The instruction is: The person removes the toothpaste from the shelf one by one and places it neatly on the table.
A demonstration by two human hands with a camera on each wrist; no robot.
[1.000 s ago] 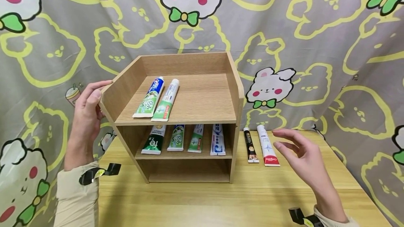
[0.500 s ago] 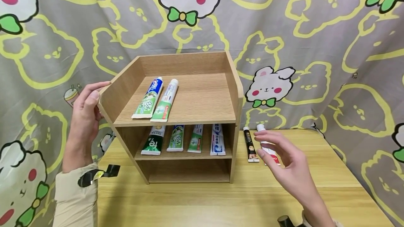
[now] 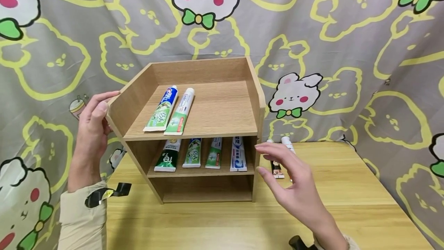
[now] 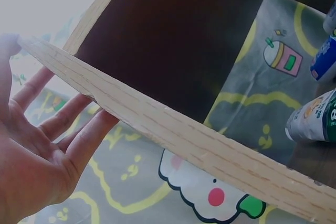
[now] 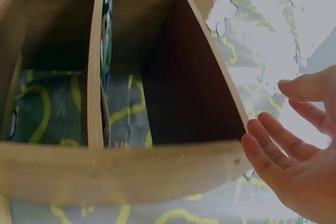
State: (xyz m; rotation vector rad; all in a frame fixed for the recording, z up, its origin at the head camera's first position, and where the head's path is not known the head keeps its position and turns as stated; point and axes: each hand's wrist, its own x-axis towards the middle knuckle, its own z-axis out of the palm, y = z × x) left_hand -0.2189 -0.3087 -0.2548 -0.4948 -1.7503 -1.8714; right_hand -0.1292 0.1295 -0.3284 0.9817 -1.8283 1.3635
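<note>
Wooden shelf unit (image 3: pixel 222 107) stands on the table (image 3: pixel 354 188); printed curtain (image 3: pixel 343 30) behind. Raised side panels and a back rail bound the top deck; its front edge has no visible lip. Tabletop extends forward of the base and well to the right. In both wrist views, curtain shows through the far side of the bays.

Left hand (image 3: pixel 91 134): fingers extended, resting against the outside of the left side panel (image 3: pixel 130 95) near its top front corner. Right hand (image 3: pixel 295 180): thumb and forefinger apart in a loose arc, nothing held; fingertips by the right front edge of the unit. Contact there: I cannot tell.

Nearest shelved tube to those fingertips is the white-and-blue tube (image 3: pixel 238 155), right end of the middle bay. Leftward from it: white-and-green tube (image 3: pixel 214 153), green-and-blue tube (image 3: pixel 192 153), dark green tube (image 3: pixel 168 156). Behind the right hand, on the table, a black tube (image 3: pixel 277 169) and a white tube (image 3: pixel 288 142), both partly hidden.

Top deck, left half: blue-topped tube (image 3: pixel 162 111) and slimmer white-capped tube (image 3: pixel 180 113), side by side, slanting, crimped ends frontward.
</note>
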